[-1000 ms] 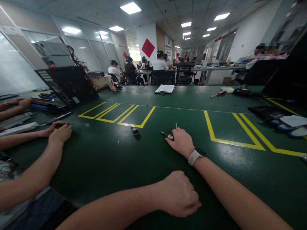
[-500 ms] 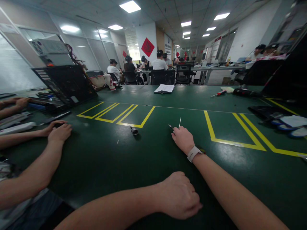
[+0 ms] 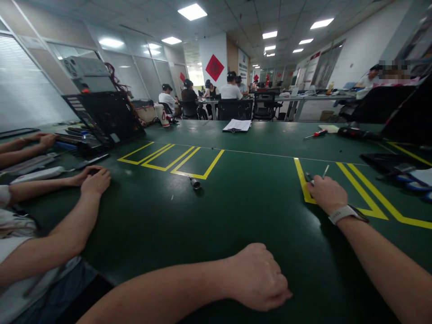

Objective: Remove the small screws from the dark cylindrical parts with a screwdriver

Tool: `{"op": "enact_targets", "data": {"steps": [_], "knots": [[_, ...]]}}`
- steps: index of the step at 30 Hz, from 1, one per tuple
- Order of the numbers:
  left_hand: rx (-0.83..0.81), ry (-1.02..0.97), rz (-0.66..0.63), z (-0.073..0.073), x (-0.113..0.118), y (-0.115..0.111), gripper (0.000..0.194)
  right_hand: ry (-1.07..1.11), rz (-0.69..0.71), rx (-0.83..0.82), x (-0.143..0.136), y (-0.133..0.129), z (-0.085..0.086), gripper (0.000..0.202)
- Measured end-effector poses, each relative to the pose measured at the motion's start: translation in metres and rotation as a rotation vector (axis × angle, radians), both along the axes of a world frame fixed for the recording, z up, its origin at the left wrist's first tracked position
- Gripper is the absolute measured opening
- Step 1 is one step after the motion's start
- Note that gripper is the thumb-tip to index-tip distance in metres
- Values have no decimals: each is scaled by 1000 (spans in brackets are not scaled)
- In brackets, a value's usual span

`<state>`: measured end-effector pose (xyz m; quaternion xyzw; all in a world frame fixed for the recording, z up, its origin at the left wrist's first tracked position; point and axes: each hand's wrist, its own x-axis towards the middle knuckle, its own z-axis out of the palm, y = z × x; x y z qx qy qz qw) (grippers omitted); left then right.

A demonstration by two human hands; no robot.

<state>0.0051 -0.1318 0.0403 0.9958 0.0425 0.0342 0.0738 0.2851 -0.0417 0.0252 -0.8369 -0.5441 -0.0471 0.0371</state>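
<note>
My right hand (image 3: 328, 194), with a pale-strapped watch at the wrist, is closed around slim metal pieces. A dark grey end (image 3: 308, 178) and a thin bright rod (image 3: 326, 171) stick out past its fingers; their kind is unclear. It is over the near left part of a yellow-taped outline (image 3: 299, 180) on the green table (image 3: 216, 216). Closer to me, my left hand (image 3: 258, 278) rests on the tabletop as a loose fist. No object shows around it, though its palm is hidden. A short metal cylinder (image 3: 195, 183) lies on the table's left half.
At left, a co-worker's hands (image 3: 96, 177) rest on the table, with another person's hand (image 3: 46, 140) beyond. A black case (image 3: 110, 112) stands there. Further back are a clipboard (image 3: 236, 126), a paper cup (image 3: 163, 115), and a red-handled screwdriver (image 3: 317, 134); scissors-like blue loops (image 3: 416, 185) lie right.
My right hand has moved right, carrying the metal pieces from the middle of the table to the taped outline. My left fist stays in place. The view has shifted slightly.
</note>
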Motion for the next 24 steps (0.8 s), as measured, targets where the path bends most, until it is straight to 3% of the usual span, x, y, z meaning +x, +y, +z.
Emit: {"op": "enact_targets", "data": {"steps": [7, 15, 17, 19, 21, 24], "knots": [[-23, 38, -8, 3, 0, 1, 38, -47, -153, 25, 56, -19, -4, 30], [-50, -71, 64, 1, -1, 5, 36, -82, -137, 146, 71, -20, -20, 29], [-73, -151, 207, 8, -10, 18, 30, -81, -130, 173, 73, -19, -22, 28], [-45, -266, 453, 15, -24, 38, 24, -80, -129, 206, 74, -19, -23, 29], [77, -365, 737, 22, -42, 63, 20, -88, -126, 259, 72, -20, -21, 32], [307, -341, 1035, 27, -73, 101, 15, -128, -111, 395, 65, -24, -15, 40]]}}
